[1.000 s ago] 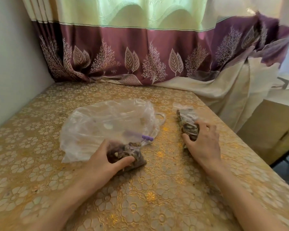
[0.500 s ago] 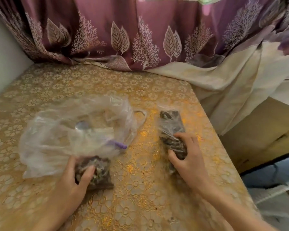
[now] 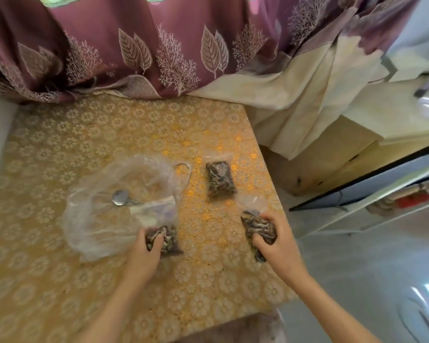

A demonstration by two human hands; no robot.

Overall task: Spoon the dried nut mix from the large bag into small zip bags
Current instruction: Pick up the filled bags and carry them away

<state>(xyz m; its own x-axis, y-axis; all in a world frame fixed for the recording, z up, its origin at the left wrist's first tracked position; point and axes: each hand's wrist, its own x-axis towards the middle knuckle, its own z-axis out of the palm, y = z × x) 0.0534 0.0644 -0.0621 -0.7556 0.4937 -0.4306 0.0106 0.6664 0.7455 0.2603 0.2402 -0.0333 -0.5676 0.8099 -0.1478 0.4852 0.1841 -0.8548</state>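
**Both hands grasp filled nut bags on the gold tablecloth**

At about nine o'clock from the table's middle lies the large bag (image 3: 114, 209), clear, crumpled and nearly flat, with a metal spoon (image 3: 121, 198) showing through the plastic, its bowl toward ten o'clock. At the bag's five o'clock corner the left hand (image 3: 144, 253) curls its fingers and thumb round a small bag of nut mix (image 3: 167, 240), which rests on the tablecloth (image 3: 60, 280) and touches the large bag's edge. At twelve o'clock from that small bag, well apart from both hands, a second filled zip bag (image 3: 219, 179) lies flat, lengthwise toward the curtain (image 3: 159, 45). At four o'clock from it, near the table's right edge, the right hand (image 3: 278, 246) grasps a third filled bag (image 3: 258, 229), fingers wrapped over its dark contents; its clear empty top sticks out toward eleven o'clock. Whether this bag touches the table I cannot tell. Beyond the edge, at three o'clock, pale cloth (image 3: 307, 100) drapes downward.
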